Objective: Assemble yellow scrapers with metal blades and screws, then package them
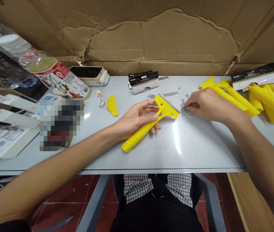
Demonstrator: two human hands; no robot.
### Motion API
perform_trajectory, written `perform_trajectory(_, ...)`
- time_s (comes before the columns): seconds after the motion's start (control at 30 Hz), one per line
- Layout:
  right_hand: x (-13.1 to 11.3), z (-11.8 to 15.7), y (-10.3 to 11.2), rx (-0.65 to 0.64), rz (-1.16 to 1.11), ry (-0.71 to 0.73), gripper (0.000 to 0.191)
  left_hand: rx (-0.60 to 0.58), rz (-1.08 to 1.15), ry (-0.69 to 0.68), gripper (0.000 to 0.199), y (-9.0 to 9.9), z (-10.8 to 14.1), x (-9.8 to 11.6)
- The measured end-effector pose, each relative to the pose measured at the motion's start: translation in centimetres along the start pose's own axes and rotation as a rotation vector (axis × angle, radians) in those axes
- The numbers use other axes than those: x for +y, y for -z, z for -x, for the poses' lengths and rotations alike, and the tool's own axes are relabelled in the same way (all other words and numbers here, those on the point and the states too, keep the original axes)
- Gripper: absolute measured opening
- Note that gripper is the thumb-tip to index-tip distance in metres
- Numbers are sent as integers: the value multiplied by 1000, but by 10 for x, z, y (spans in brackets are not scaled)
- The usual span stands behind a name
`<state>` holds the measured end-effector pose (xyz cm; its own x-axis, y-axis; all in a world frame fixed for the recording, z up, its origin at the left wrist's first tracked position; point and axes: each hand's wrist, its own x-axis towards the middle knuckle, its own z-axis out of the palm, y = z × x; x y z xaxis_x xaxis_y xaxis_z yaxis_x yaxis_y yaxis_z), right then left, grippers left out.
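You look to be at the fastening step of assembling the yellow scraper (pixel 151 120). Your left hand (pixel 137 117) is closed around its handle, holding it tilted just above the surface (pixel 175 151). Your right hand (pixel 204 104) pinches at the small screws (pixel 184 108) beside the scraper's head. Next calls for lifting one screw cleanly.

Looked like a small assembly/packing workshop: grey desk (pixel 151 154) backed w/ flattened cardboard (pixel 165 38), pile of yellow scraper handles (pixel 259 96), loose screws (pixel 184 108), spare blades (pixel 170 94) & printed pkg cards (pixel 144 82).
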<state>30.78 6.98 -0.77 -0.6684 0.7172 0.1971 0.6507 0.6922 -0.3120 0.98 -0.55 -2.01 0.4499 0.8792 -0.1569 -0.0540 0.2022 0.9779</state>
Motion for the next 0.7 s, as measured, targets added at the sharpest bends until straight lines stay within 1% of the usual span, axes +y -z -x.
perform_trajectory(0.1, 0, -2, -2, -48, 92, 22, 16, 13, 33, 19, 35, -1, 0, 1)
perform_trajectory(0.2, 1, -3, -7, -42, 117, 19, 17, 13, 66, 24, 35, -3, 0, 3)
perform_trajectory(0.43, 7, 0, -15, 56, 10, 12, 17, -1, 47, 0, 33, -3, 0, 3)
perform_trajectory(0.6, 6, 1, -13, 44, -24, -15, 24, 5, 54, 8, 34, -2, 1, 1)
perform_trajectory(0.7, 2, -1, -9, -7, 24, -49, 25, -8, 64, 15, 37, -1, 1, 0)
